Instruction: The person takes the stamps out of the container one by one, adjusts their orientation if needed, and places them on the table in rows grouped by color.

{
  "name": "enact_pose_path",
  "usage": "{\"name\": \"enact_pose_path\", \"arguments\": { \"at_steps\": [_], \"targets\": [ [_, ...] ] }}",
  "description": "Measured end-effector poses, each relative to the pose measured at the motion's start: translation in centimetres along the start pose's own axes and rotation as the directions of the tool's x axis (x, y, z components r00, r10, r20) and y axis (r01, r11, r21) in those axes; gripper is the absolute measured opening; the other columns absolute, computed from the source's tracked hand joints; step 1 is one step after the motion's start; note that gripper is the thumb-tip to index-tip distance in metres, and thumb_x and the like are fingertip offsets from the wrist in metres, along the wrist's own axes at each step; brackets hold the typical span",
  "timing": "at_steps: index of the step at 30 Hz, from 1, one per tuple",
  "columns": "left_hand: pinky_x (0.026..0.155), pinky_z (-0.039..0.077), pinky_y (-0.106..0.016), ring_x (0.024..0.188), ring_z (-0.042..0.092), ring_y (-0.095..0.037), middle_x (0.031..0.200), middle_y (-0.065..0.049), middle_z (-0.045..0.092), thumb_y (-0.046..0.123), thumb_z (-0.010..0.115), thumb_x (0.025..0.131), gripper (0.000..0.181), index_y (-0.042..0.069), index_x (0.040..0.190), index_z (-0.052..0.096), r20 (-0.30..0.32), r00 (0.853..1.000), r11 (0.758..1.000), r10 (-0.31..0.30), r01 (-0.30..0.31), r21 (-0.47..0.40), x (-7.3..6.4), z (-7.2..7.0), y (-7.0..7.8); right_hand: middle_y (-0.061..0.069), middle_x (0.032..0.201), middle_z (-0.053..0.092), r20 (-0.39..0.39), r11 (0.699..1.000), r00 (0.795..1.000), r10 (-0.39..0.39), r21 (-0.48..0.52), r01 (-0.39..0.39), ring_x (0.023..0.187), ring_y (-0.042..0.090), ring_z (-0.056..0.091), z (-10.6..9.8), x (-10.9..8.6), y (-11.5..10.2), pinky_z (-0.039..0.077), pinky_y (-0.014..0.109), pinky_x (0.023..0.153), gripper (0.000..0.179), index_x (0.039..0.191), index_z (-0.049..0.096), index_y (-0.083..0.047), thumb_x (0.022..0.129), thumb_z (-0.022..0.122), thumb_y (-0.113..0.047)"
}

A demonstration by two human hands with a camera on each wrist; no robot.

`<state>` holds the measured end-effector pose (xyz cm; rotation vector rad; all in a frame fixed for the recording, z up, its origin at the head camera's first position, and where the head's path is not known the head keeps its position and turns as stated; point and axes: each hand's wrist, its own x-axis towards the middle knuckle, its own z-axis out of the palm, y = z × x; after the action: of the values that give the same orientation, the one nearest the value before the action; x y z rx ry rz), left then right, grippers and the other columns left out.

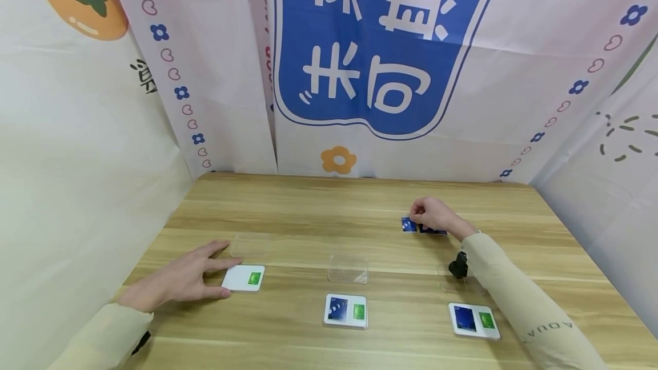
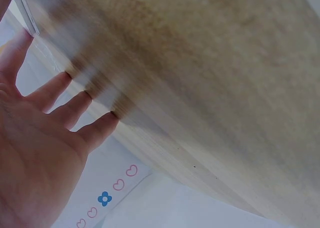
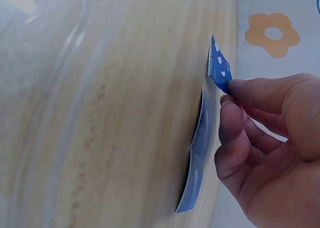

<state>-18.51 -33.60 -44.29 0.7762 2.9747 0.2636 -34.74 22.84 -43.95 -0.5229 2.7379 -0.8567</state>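
Observation:
My left hand (image 1: 190, 276) lies with spread fingers at the left of the table. Its thumb and index finger touch the edges of a white card (image 1: 235, 280) bearing a green stamp (image 1: 254, 278). In the left wrist view a corner of that card (image 2: 26, 10) shows by the index fingertip. At the back right, my right hand (image 1: 434, 216) pinches a blue stamp (image 3: 219, 65) between thumb and finger, its far end tilted up. Two more blue stamps (image 3: 202, 125) lie end to end below it, partly hidden by the hand in the head view.
Two white cards, one in the middle (image 1: 346, 324) and one at right (image 1: 474, 333), each carry a blue and a green stamp. Behind the cards lie clear plastic covers at left (image 1: 252, 244), middle (image 1: 348, 270) and right (image 1: 449, 285). Printed cloth (image 1: 231, 73) surrounds the table.

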Motion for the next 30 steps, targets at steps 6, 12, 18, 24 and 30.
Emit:
{"name": "enact_pose_path", "arguments": {
  "at_steps": [6,12,18,24,30],
  "targets": [
    [0.100,0.042,-0.066,0.135,0.040,-0.051,0.149,-0.025,0.042,0.074,0.063,0.077,0.073,0.030,0.136,0.059,-0.005,1.000,1.000,0.006,-0.006,0.001,-0.04,-0.23,0.11,0.008,0.083,0.065,-0.001,1.000,1.000,0.015,0.001,-0.015,0.064,0.015,0.061,0.03,0.07,0.13,0.052,0.029,0.060,0.008,0.091,0.065,-0.004,0.095,0.061,-0.010],
    [0.098,0.043,-0.066,0.133,0.042,-0.051,0.149,-0.025,0.042,0.072,0.064,0.078,0.072,0.030,0.136,0.060,-0.014,1.000,1.000,0.009,-0.009,-0.003,-0.13,-0.22,0.25,0.007,0.083,0.066,-0.014,1.000,1.000,0.001,-0.026,-0.001,0.065,0.014,0.060,-0.02,0.14,0.26,0.051,0.028,0.061,0.008,0.091,0.066,-0.003,0.094,0.061,-0.010],
    [0.099,0.042,-0.066,0.134,0.041,-0.052,0.149,-0.026,0.042,0.072,0.064,0.078,0.072,0.029,0.136,0.060,-0.008,1.000,1.000,0.004,-0.005,-0.011,-0.11,-0.41,0.29,0.004,0.078,0.066,-0.033,0.998,0.999,-0.021,-0.063,0.019,0.066,0.013,0.054,-0.11,0.18,0.32,0.046,0.027,0.063,0.007,0.088,0.067,-0.004,0.091,0.063,-0.008],
    [0.099,0.041,-0.067,0.134,0.041,-0.052,0.149,-0.026,0.041,0.072,0.063,0.078,0.072,0.028,0.136,0.059,-0.002,1.000,1.000,0.004,-0.004,-0.017,-0.12,-0.53,0.35,0.003,0.077,0.065,-0.030,0.997,0.999,-0.015,-0.075,0.012,0.066,0.014,0.053,-0.07,0.23,0.22,0.045,0.028,0.063,0.007,0.087,0.067,-0.005,0.091,0.063,-0.009],
    [0.100,0.041,-0.066,0.133,0.041,-0.052,0.149,-0.026,0.042,0.071,0.063,0.079,0.072,0.028,0.136,0.060,-0.006,1.000,1.000,0.013,-0.013,-0.010,-0.07,-0.50,0.30,0.004,0.078,0.066,-0.020,0.997,1.000,-0.019,-0.074,0.018,0.067,0.013,0.053,0.08,0.40,0.45,0.045,0.028,0.065,0.008,0.086,0.068,-0.005,0.092,0.063,-0.008]
  ]
}}
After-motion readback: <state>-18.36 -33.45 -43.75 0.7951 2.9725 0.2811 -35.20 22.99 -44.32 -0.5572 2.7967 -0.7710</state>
